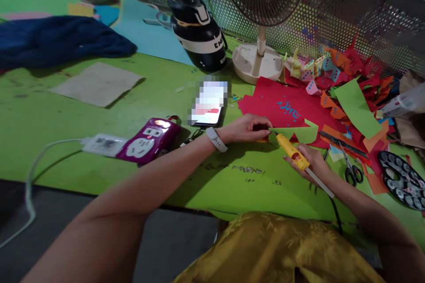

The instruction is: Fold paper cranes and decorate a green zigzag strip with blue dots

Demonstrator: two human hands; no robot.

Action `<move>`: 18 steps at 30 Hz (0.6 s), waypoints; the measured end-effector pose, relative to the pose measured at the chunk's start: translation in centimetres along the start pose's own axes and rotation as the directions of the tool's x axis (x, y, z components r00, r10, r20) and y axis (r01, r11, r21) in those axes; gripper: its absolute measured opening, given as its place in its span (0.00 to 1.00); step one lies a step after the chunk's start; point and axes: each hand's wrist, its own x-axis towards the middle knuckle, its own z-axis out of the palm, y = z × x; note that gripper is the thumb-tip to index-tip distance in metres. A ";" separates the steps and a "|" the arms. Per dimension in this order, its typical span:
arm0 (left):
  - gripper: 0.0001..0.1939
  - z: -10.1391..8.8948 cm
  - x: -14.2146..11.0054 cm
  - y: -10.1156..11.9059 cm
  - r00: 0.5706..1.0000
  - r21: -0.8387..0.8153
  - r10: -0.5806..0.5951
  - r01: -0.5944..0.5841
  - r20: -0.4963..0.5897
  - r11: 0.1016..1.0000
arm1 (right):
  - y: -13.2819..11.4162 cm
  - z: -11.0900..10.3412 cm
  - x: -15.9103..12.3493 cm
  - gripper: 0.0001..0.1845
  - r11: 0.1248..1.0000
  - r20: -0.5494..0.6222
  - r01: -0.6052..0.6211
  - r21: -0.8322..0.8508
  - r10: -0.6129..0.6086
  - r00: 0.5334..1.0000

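My left hand (247,128) rests on the green table and pinches the left end of a cut piece of green paper (299,133). My right hand (312,163) is wrapped round a yellow glue gun (292,152), whose nozzle points up-left and touches the green paper near my left fingers. A white glue stick juts from the back of the gun toward me. A white band sits on my left wrist.
A red paper sheet (282,106) and a heap of coloured paper scraps (348,88) lie behind my hands. Scissors (352,170) and a dark round tray (403,181) lie right. A phone (209,103), purple power strip (149,139), fan base (257,61) and black helmet (197,30) stand left and behind.
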 end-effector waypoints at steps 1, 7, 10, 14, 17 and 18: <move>0.10 0.0 0.0 0.0 1.000 -0.007 -0.003 0.003 0.000 1.000 | 0.0 0.0 0.0 0.12 1.000 -0.005 0.003 0.002 -0.003 1.000; 0.10 0.1 0.0 0.1 1.000 -0.011 -0.026 0.026 -0.001 1.000 | 0.2 0.1 -0.1 0.12 1.000 -0.018 0.029 0.001 -0.029 0.999; 0.11 0.1 0.0 0.0 1.000 -0.013 -0.027 0.027 0.002 1.000 | 0.3 0.2 -0.2 0.12 1.000 0.000 0.007 -0.008 -0.007 1.000; 0.10 0.1 0.0 -0.1 1.000 -0.002 -0.020 0.020 -0.005 1.000 | 0.3 0.2 -0.2 0.14 1.000 0.009 -0.018 -0.014 0.018 1.000; 0.11 0.1 0.0 -0.2 1.000 0.021 -0.009 0.009 -0.012 1.000 | 0.2 0.2 -0.1 0.13 1.000 -0.006 0.000 -0.011 0.000 1.000; 0.11 0.1 0.0 -0.2 1.000 0.021 -0.007 0.007 -0.013 1.000 | 0.3 0.2 -0.1 0.12 1.000 -0.012 0.010 -0.007 -0.010 1.000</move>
